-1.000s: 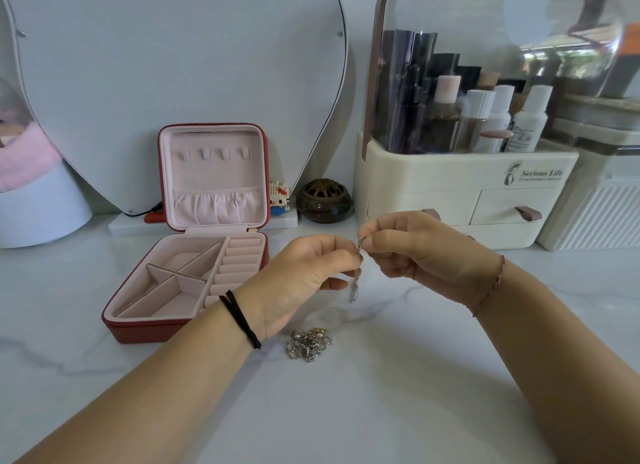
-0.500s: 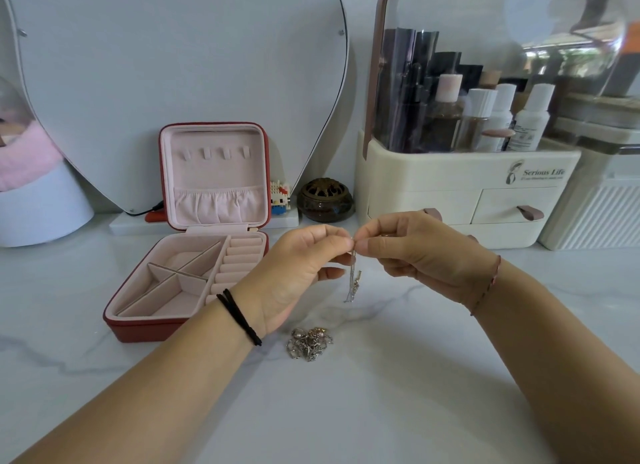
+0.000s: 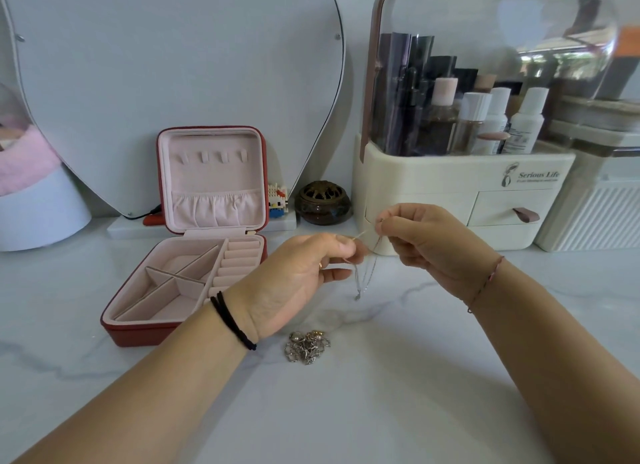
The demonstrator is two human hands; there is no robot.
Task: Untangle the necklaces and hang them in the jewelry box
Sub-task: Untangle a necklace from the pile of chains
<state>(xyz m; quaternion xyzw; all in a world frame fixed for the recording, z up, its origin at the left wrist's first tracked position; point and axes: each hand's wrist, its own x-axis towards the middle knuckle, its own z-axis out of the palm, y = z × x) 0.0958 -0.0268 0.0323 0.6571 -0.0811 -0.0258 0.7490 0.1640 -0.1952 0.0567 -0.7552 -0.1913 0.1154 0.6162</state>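
Observation:
A thin silver necklace point(image 3: 364, 273) hangs in a loop between my two hands above the marble counter. My left hand point(image 3: 304, 276) pinches one end of it, and my right hand point(image 3: 426, 242) pinches the other end slightly higher. A small pendant dangles at the bottom of the loop. On the counter just below lies a tangled heap of chains point(image 3: 307, 346). The red jewelry box point(image 3: 138, 335) stands open to the left, its pink lid upright with several small hooks point(image 3: 211, 157) bare.
A cream cosmetics organiser point(image 3: 460, 200) with bottles stands behind my right hand. A brown incense pot point(image 3: 323, 204) and a small block figure point(image 3: 277, 200) sit by the heart-shaped mirror point(image 3: 180, 65). A white ribbed container point(image 3: 595, 214) is at far right.
My hands have drawn apart, the right one rising to the right. The necklace, bunched between my fingertips before, now hangs as a longer open loop.

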